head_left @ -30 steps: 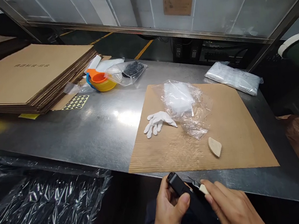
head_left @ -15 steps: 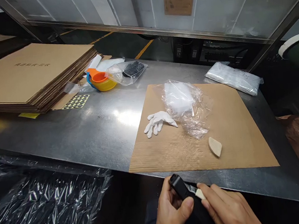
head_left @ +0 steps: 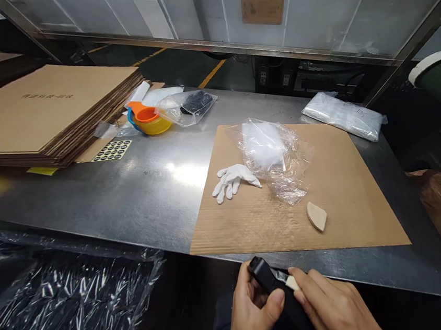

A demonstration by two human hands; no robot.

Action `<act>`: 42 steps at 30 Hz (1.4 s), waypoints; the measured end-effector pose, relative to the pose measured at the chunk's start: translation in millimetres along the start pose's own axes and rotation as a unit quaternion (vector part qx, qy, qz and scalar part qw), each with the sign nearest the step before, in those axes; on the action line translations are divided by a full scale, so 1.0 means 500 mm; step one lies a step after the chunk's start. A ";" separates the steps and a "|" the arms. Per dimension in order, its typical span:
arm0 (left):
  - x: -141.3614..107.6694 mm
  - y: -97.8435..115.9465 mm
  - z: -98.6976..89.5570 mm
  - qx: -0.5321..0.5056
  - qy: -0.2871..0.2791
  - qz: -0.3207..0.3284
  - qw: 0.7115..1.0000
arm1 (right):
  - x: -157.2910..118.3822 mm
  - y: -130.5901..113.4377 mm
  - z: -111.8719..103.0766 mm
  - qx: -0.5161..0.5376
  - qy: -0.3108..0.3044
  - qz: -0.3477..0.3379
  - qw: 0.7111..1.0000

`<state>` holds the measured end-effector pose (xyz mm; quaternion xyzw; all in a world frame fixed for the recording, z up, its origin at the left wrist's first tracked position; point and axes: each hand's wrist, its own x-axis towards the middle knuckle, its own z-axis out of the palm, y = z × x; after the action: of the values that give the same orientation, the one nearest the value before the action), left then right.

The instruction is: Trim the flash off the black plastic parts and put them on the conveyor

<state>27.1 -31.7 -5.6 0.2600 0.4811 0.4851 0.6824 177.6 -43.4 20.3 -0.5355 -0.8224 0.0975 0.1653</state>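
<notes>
My left hand (head_left: pixel 247 314) is wrapped round a long black plastic part (head_left: pixel 264 273), its thumb pressed on the near side. The part is tilted, with its squared end up by the table's front edge and its lower end running down between my hands. In my right hand (head_left: pixel 333 300) is a small knife blade (head_left: pixel 281 275) with a pale grip, pinched in the fingers. The blade lies against the edge of the black part; exact contact is hard to make out. Beyond my hands, a beige wedge-shaped pad (head_left: pixel 317 217) rests on a cardboard sheet (head_left: pixel 348 183).
A white glove (head_left: pixel 234 179) and a crumpled clear bag (head_left: pixel 267 144) lie on the cardboard. Behind are a wrapped clear pack (head_left: pixel 343 115), yellow and orange scoops (head_left: pixel 153 122) and a bagged black item (head_left: pixel 198 101). Stacked cardboard (head_left: pixel 49 109) stands left; black plastic film (head_left: pixel 61 302) lies below.
My hands and the black part have shifted very slightly left, and the view has moved a touch. Both grips stay the same.
</notes>
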 end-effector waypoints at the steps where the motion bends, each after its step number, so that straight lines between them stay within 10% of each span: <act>1: -0.001 -0.004 -0.004 0.012 -0.005 0.009 1.000 | 0.002 0.008 0.005 0.002 0.010 0.010 1.000; 14: 0.005 -0.001 -0.008 -0.018 -0.044 -0.018 0.999 | 0.009 0.022 0.002 0.200 -0.024 0.087 0.976; 25: -0.003 0.008 0.005 -0.038 -0.076 -0.031 0.996 | 0.063 0.007 0.001 0.481 -0.121 0.215 0.841; 33: -0.004 0.002 -0.011 -0.001 -0.123 -0.035 0.992 | 0.089 0.001 0.028 0.668 -0.159 0.257 0.680; 42: -0.004 0.008 -0.009 -0.017 -0.123 -0.073 0.990 | 0.076 0.007 0.019 0.663 -0.152 0.286 0.675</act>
<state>21.4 -32.5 -3.4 0.2708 0.4026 0.4064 0.7742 163.1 -7.2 16.5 -0.4726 -0.3622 0.7396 0.3137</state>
